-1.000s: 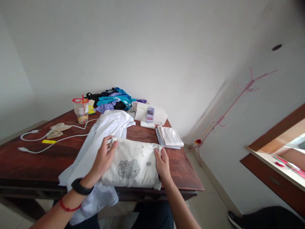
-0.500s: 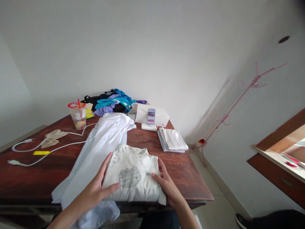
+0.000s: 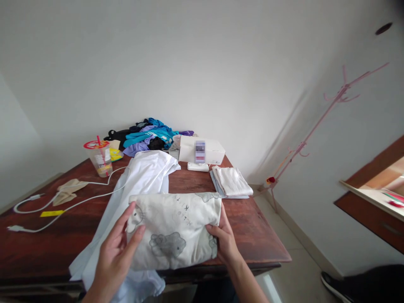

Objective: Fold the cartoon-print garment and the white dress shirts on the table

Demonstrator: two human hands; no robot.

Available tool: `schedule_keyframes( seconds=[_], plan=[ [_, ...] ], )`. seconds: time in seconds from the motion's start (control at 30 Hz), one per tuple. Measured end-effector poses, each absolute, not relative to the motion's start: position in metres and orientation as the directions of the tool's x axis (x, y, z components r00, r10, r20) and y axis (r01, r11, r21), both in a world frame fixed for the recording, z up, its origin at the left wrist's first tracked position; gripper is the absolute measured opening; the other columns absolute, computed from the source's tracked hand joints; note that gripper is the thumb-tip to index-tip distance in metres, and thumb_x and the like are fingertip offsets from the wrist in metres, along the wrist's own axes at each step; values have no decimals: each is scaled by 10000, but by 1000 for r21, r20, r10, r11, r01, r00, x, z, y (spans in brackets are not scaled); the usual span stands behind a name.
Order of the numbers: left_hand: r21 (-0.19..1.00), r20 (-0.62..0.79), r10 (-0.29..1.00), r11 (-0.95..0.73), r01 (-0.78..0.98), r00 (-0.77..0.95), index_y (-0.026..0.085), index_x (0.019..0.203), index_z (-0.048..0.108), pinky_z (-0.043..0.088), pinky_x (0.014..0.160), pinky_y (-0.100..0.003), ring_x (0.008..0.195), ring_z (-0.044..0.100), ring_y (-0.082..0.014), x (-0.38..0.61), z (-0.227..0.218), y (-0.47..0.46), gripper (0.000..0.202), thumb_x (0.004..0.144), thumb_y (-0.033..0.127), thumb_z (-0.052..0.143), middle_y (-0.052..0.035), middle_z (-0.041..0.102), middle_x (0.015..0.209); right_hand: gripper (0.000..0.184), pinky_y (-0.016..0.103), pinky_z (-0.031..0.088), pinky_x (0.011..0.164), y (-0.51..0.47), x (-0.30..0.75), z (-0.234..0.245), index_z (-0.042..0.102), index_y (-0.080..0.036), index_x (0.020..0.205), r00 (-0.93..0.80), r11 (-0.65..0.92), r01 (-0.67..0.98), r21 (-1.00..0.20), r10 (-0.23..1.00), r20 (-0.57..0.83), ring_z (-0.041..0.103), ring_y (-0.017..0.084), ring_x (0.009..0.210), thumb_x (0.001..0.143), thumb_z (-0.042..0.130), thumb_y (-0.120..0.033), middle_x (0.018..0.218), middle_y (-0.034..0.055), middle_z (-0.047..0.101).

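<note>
A folded cream garment (image 3: 175, 229) with grey cartoon-cat prints is held up, tilted, above the near edge of the dark wooden table (image 3: 252, 227). My left hand (image 3: 115, 256) grips its left edge, thumb on top and fingers spread along the cloth. At the lower right corner my right hand (image 3: 224, 242) clasps it. Beneath it a white shirt (image 3: 139, 181) lies spread out, its lower part hanging over the table's front edge.
A folded white stack (image 3: 232, 182) lies at the right. Behind it are a white box (image 3: 202, 150), a pile of blue, purple and black clothes (image 3: 147, 136), a plastic cup with a red lid (image 3: 100, 158) and white cables (image 3: 63, 202). A pink coat rack (image 3: 318, 122) leans in the corner.
The cream garment lay flat under both hands as they folded and pressed it; now both hands have lifted it off the table and tilted it up.
</note>
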State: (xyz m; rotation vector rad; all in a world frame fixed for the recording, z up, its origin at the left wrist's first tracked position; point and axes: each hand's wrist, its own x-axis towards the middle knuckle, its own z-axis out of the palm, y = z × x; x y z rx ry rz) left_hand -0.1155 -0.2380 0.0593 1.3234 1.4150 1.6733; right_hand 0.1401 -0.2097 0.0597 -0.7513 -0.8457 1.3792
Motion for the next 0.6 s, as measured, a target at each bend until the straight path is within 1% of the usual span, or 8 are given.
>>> schedule_keyframes(
  seconds=[0.07, 0.13, 0.2, 0.3, 0.4, 0.47, 0.53, 0.6],
  plan=[
    [930, 364, 856, -310, 197, -368, 328, 1500, 490, 204, 1278, -440, 1516, 331, -277, -111, 59, -239, 615, 925, 446, 675, 16, 443, 1605, 884, 518, 454, 1092, -213, 140, 55, 433, -286, 1529, -32, -1, -549, -836, 999, 20, 630, 340, 1254, 701, 743, -278, 1343, 94, 680],
    [921, 380, 861, -316, 230, -338, 330, 1516, 471, 195, 1281, -429, 1523, 318, -266, -109, 56, -241, 629, 930, 440, 671, 21, 426, 1615, 755, 531, 467, 1066, -219, 141, 50, 523, -247, 1453, -83, -83, -550, -831, 996, -44, 663, 354, 1192, 744, 753, -367, 1276, 118, 713],
    [924, 350, 897, -282, 259, -270, 340, 1547, 425, 177, 1283, -432, 1535, 287, -266, -110, 51, -241, 679, 925, 451, 674, 27, 393, 1634, 703, 523, 474, 1053, -227, 142, 44, 599, -218, 1361, -151, -145, -493, -858, 985, -80, 674, 357, 1163, 731, 809, -452, 1243, 129, 725],
    [941, 253, 953, -203, 272, -167, 358, 1595, 324, 140, 1281, -460, 1558, 208, -276, -115, 43, -241, 789, 904, 505, 676, 32, 294, 1677, 720, 493, 471, 1058, -239, 145, 36, 645, -202, 1287, -238, -181, -371, -911, 967, -95, 663, 345, 1179, 658, 906, -435, 1227, 119, 732],
    [960, 115, 987, -81, 268, -114, 334, 1606, 306, 113, 1277, -478, 1566, 159, -276, -117, 37, -241, 814, 901, 552, 649, 13, 234, 1694, 644, 486, 494, 1028, -245, 145, 27, 662, -186, 1258, -208, -190, -339, -921, 970, -123, 682, 333, 1137, 716, 878, -458, 1196, 120, 742],
    [964, 40, 995, -14, 265, -91, 293, 1589, 361, 131, 1275, -476, 1557, 192, -280, -116, 37, -241, 781, 906, 559, 631, -22, 292, 1674, 604, 476, 502, 1016, -246, 144, 22, 676, -176, 1225, -148, -170, -354, -920, 981, -125, 687, 329, 1124, 731, 865, -468, 1190, 123, 742],
    [966, 31, 996, -8, 260, -87, 265, 1567, 412, 154, 1273, -476, 1544, 240, -287, -115, 38, -241, 754, 906, 559, 626, -51, 361, 1643, 580, 466, 503, 1016, -245, 143, 18, 682, -177, 1209, -110, -147, -374, -916, 987, -114, 682, 326, 1137, 735, 860, -460, 1199, 123, 739],
    [966, 80, 993, -55, 252, -90, 268, 1572, 401, 145, 1275, -480, 1546, 237, -286, -116, 40, -243, 757, 908, 558, 621, -55, 351, 1648, 576, 462, 516, 998, -243, 142, 15, 676, -188, 1220, -75, -119, -407, -906, 993, -96, 684, 321, 1135, 743, 851, -458, 1201, 120, 738]
  ],
)
